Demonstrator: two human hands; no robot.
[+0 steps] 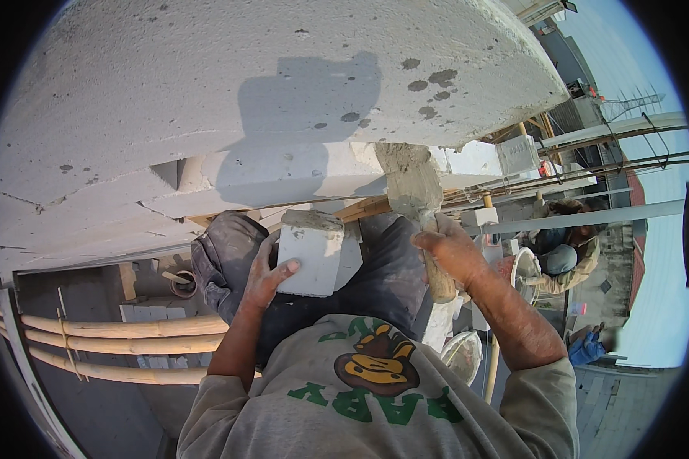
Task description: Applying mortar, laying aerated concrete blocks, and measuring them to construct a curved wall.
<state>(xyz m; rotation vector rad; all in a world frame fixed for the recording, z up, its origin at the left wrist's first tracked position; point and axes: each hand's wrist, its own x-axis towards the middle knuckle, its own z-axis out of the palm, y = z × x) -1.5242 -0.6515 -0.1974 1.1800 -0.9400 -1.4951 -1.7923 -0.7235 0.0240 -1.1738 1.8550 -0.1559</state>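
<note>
My left hand [263, 277] grips a pale lightweight concrete block [308, 264] by its left side, thumb on the face. Grey mortar lies along the block's upper edge, and the block is over my lap. In my right hand [455, 251] is a trowel [412, 177], held near the top of its wooden handle. Wet mortar covers the trowel's blade, which points away from me toward the block wall [161, 92]. Dark wet spots mark the wall's pale surface, and a shadow falls across it.
Bamboo poles [122, 346] tied together run along the left. A mortar-stained bucket [462, 357] stands right of my body, with another bucket [524, 266] farther off. Steel bars [589, 166] cross at the right. A co-worker [573, 249] crouches below there; another person in blue [586, 348] is nearby.
</note>
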